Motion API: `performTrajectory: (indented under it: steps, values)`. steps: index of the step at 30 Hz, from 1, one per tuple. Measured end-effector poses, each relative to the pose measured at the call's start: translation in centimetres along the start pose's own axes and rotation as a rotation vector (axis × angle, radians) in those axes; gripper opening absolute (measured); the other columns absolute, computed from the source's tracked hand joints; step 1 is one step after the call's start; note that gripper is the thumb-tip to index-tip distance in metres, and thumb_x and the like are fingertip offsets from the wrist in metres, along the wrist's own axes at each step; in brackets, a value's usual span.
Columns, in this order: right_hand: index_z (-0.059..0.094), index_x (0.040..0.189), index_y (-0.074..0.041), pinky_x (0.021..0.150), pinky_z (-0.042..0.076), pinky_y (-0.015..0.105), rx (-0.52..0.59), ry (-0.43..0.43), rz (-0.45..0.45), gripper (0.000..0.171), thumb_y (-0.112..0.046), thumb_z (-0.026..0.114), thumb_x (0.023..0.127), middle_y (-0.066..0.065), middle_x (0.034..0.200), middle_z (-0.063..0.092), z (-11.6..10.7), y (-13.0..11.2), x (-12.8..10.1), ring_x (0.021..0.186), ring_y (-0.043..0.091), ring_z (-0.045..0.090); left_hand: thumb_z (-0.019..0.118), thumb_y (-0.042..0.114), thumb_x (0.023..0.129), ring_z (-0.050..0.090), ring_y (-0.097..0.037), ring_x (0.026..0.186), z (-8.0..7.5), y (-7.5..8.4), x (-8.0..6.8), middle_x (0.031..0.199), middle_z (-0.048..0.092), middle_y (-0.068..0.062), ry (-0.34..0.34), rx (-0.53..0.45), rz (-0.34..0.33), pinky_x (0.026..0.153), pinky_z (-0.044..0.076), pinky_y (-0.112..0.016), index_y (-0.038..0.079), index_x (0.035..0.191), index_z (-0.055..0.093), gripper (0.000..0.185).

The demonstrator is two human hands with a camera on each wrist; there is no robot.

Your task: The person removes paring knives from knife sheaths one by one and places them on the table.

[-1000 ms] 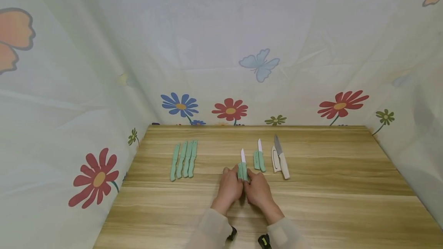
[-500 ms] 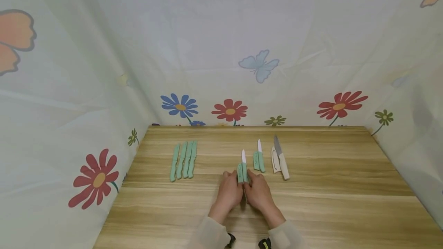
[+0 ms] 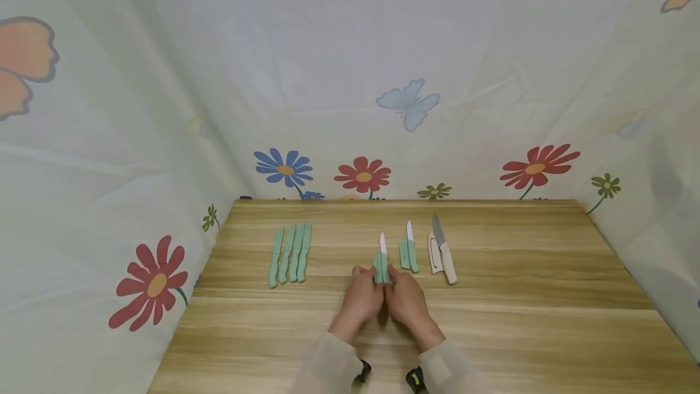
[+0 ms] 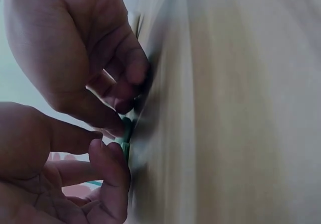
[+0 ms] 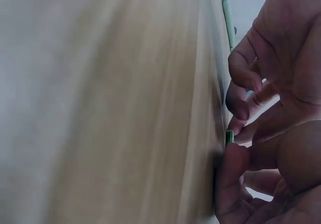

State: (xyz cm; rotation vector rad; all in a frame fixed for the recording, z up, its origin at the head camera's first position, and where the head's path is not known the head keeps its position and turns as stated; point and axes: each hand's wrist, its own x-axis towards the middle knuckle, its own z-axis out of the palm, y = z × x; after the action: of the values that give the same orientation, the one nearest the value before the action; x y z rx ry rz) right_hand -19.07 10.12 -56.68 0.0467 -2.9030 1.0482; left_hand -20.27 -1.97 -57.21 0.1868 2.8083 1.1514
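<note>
My left hand pinches a mint-green knife sheath between thumb and fingers. Pressed against its right side is a small paring knife with a white blade and green handle, blade pointing away. My right hand grips that knife's handle from the right. Both hands sit low over the table, fingertips nearly meeting. In the left wrist view a bit of green handle shows between the fingers; in the right wrist view a small green end peeks out. Most of both grips is hidden by the fingers.
Right of my hands lies another green paring knife beside its sheath. Farther right are a larger cream-handled knife and its cream sheath. Several green sheathed knives lie in a row at left on the wooden table.
The sheath and knife, with both hands, have shifted very slightly away and left over the last half second. The other knives lie where they were.
</note>
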Motion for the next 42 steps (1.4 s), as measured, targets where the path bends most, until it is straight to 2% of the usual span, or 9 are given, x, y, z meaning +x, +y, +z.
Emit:
performTrajectory:
  steps: [3,7,12,17,22,30,38,42]
  values:
    - [0.057,0.141,0.009,0.091,0.056,0.056,-0.026,-0.002,0.009,0.047,-0.009,0.06,0.098,0.028,0.13,0.068,0.1,-0.1,0.4,0.114,0.044,0.068,0.06,0.014,0.1,0.06,-0.03,0.107,0.0,-0.3,0.6,0.123,0.054,-0.023,-0.011,0.012,0.014,0.095,0.055,-0.046,-0.011,0.142,0.054,0.049]
    - [0.056,0.142,0.008,0.095,0.055,0.057,-0.061,-0.014,0.021,0.047,-0.012,0.059,0.1,0.026,0.135,0.065,0.1,-0.2,1.0,0.118,0.045,0.066,0.059,0.015,0.1,0.06,-0.033,0.105,-0.1,-0.6,1.4,0.122,0.054,-0.026,-0.016,0.027,0.027,0.095,0.054,-0.048,-0.009,0.142,0.056,0.049]
    - [0.055,0.143,0.009,0.094,0.055,0.059,-0.087,-0.021,0.013,0.048,-0.012,0.058,0.1,0.029,0.135,0.065,0.1,-0.5,1.8,0.115,0.048,0.066,0.055,0.016,0.101,0.058,-0.032,0.101,-0.4,-0.7,2.5,0.124,0.055,-0.029,-0.029,0.02,0.016,0.095,0.053,-0.047,-0.008,0.143,0.055,0.049]
    - [0.054,0.143,0.01,0.094,0.055,0.058,-0.085,-0.019,0.011,0.048,-0.013,0.057,0.101,0.03,0.132,0.065,0.4,-0.6,2.6,0.113,0.048,0.067,0.054,0.017,0.102,0.057,-0.029,0.095,-0.7,-0.5,3.1,0.122,0.057,-0.026,-0.034,0.006,-0.014,0.091,0.054,-0.045,-0.006,0.144,0.055,0.048]
    - [0.054,0.142,0.011,0.092,0.057,0.058,-0.093,-0.019,0.025,0.047,-0.014,0.056,0.102,0.032,0.127,0.067,0.5,-0.8,3.2,0.109,0.049,0.069,0.052,0.015,0.103,0.057,-0.03,0.098,-0.8,-0.2,3.6,0.122,0.055,-0.026,-0.036,0.003,-0.016,0.094,0.053,-0.048,-0.007,0.145,0.054,0.048]
    - [0.052,0.143,0.014,0.085,0.059,0.057,-0.097,-0.014,0.034,0.049,-0.015,0.056,0.103,0.034,0.123,0.068,0.8,-0.7,3.7,0.1,0.05,0.07,0.05,0.015,0.104,0.058,-0.031,0.1,-0.6,-0.2,3.9,0.124,0.054,-0.025,-0.039,-0.02,-0.012,0.096,0.053,-0.049,-0.007,0.147,0.052,0.048]
    - [0.051,0.142,0.015,0.076,0.059,0.058,-0.07,0.031,0.018,0.048,-0.008,0.056,0.101,0.037,0.11,0.07,1.2,-0.6,3.8,0.089,0.051,0.071,0.049,0.013,0.104,0.06,-0.034,0.105,-0.6,-0.2,4.1,0.127,0.053,-0.026,-0.047,-0.037,0.001,0.099,0.052,-0.05,-0.007,0.149,0.049,0.049]
    - [0.048,0.145,0.015,0.075,0.06,0.057,-0.061,0.026,0.033,0.05,-0.009,0.055,0.102,0.037,0.108,0.07,1.5,-0.4,3.9,0.088,0.049,0.072,0.047,0.014,0.105,0.058,-0.03,0.103,-0.6,-0.3,4.1,0.127,0.052,-0.022,-0.06,-0.053,-0.02,0.099,0.052,-0.048,-0.005,0.151,0.047,0.05]
